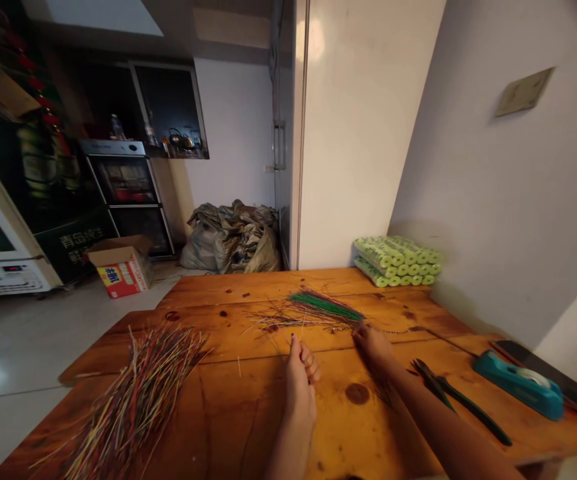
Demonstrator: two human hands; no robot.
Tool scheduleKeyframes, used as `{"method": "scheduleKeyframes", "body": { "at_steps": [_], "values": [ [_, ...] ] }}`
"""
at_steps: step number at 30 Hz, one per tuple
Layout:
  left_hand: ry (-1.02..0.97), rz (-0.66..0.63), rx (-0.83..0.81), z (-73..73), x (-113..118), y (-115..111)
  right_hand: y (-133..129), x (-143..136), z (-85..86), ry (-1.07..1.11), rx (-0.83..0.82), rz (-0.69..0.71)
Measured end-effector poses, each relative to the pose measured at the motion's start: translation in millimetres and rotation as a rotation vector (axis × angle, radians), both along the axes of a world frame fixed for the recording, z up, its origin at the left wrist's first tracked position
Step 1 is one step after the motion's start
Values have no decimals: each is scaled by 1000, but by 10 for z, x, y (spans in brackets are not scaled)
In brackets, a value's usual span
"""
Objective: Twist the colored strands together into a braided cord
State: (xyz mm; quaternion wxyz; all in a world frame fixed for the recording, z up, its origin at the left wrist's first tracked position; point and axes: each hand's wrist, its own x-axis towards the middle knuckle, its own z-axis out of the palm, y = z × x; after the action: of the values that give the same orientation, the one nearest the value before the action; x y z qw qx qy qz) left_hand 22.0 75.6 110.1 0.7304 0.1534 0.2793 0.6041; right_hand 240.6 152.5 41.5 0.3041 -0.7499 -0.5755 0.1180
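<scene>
My left hand [302, 365] is closed with the thumb up, just above the wooden table; whatever its curled fingers hold is too thin or hidden to make out. My right hand [372, 343] rests lower on the table, its fingers closed at the near right end of a bundle of thin coloured wires [326, 306], green in the middle with reddish strands around. Loose strands fan out from that bundle toward the left. A larger heap of multicoloured wires [141, 390] lies at the table's left side. Pliers with dark green handles [456, 397] lie right of my right forearm.
A teal tape dispenser [516, 383] stands at the right, beside a dark phone-like slab [558, 380]. Green-wrapped rolls [396, 260] are stacked at the back against the wall. Beyond the table [228, 380] are a cardboard box [121, 270] and stuffed sacks [233, 237] on the floor.
</scene>
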Motion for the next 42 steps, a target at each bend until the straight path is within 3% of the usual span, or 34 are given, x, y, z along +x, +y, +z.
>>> {"method": "scheduleKeyframes", "body": {
  "at_steps": [6,12,15,18,21,27,35,39,41,42],
  "values": [
    [52,-19,-82,-17,58,5,-68,-160,225,289,190,3],
    [25,-98,-112,6,86,-32,-453,-676,557,554,346,21],
    [37,-119,-80,19,28,-26,-681,-1017,585,666,371,64],
    [101,-149,-63,43,-51,-11,-859,-1305,553,797,355,197],
    [200,-140,-28,62,-121,8,-974,-1473,538,746,296,323],
    [208,-48,90,38,-205,82,-1132,-1524,533,527,272,376],
    [263,36,155,62,-207,67,-1305,-1488,383,454,169,433],
    [388,45,227,78,-182,61,-1168,-1396,433,616,296,247],
    [482,31,266,72,-176,64,-1036,-1334,552,693,405,155],
    [538,38,287,64,-175,64,-970,-1311,636,708,431,177]
  ]
}}
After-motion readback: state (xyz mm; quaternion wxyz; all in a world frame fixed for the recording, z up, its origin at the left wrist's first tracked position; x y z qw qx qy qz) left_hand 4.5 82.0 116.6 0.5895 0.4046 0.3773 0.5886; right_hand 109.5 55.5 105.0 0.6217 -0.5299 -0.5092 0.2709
